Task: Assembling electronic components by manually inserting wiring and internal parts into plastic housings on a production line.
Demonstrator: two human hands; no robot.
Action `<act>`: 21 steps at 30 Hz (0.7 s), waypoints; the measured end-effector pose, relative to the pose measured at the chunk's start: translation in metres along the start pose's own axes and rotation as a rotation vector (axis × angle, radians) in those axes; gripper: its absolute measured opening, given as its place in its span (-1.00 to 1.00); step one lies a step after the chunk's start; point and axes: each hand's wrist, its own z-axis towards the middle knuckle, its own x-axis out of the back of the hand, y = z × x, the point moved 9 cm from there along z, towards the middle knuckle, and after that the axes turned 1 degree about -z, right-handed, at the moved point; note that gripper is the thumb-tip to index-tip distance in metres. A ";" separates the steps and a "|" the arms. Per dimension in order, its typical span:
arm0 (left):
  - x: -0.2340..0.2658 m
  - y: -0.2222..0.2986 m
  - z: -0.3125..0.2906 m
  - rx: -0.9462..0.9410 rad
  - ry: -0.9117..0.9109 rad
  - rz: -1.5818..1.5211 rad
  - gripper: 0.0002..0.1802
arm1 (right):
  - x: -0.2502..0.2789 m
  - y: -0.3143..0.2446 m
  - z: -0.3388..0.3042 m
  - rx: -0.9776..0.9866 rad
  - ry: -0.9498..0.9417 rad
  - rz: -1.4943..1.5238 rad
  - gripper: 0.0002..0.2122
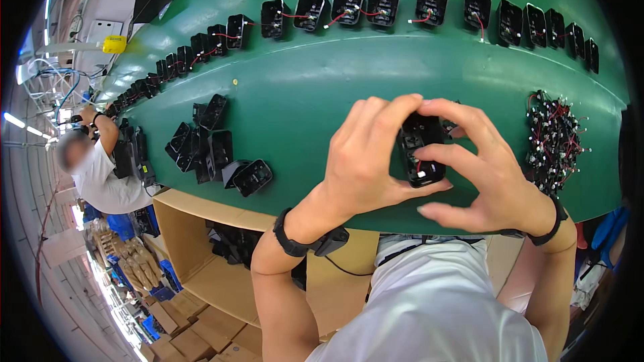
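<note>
My left hand (359, 157) pinches an open black housing (422, 133), right hand (500, 174) spread against it; wired housings (313, 11) beyond seem done, rightward lead pile (555, 141) apparently remaining.

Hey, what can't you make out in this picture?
All in the head view:
- Held black casing: its far edge and sides are partly covered by the left grip and right grip.
- Black pieces in the cardboard box: partly hidden by the left forearm.
- Wire pile: too small and tangled to count.
- Co-worker's hand: too small to tell what it holds.
</note>
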 end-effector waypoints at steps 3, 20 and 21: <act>-0.003 0.009 -0.002 -0.101 0.043 0.122 -0.18 | -0.002 0.004 -0.003 0.007 0.025 -0.049 -0.65; -0.004 0.013 -0.005 -0.103 0.067 0.043 -0.03 | 0.001 0.016 0.000 -0.112 -0.031 0.425 -0.73; -0.006 0.011 -0.006 -0.074 0.057 0.076 -0.04 | 0.000 0.017 0.000 -0.113 -0.034 0.429 -0.73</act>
